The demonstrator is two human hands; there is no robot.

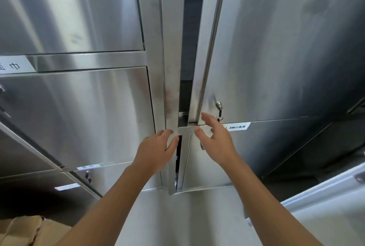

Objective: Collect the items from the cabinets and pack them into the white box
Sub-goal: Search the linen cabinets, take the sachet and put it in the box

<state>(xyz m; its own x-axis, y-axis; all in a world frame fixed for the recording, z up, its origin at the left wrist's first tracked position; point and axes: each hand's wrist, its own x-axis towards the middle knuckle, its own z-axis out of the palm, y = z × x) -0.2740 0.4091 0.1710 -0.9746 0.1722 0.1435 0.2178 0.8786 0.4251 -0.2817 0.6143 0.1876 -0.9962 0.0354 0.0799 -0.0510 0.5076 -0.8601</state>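
Head view looks along both forearms to a wall of stainless steel cabinets (88, 107). The left hand (156, 150) and right hand (215, 143) sit close together at the meeting of two doors, both empty, fingers loosely spread and holding nothing.

The upper door (276, 48) rises above and beyond the right hand, already ajar, and its free edge runs vertically straight up from that hand's fingertips (205, 116). A dark gap shows just left of that edge. The lower door (213, 166) lies directly beneath the right palm and is also cracked open, with a narrow dark slit between the two hands. A lock with a key (218, 108) sits just to the right of the right index finger.

The right hand is the nearer one to either door edge, so pulling a door wider would likely fall to it, swinging rightward away from the left hand. The left fingers rest against the fixed frame post (171, 87).

No items can be made out inside the gaps; they are too dark. The white box may be the pale object (325, 206) low and right of the right forearm, though I cannot tell. Cardboard (23, 230) lies below the left forearm.
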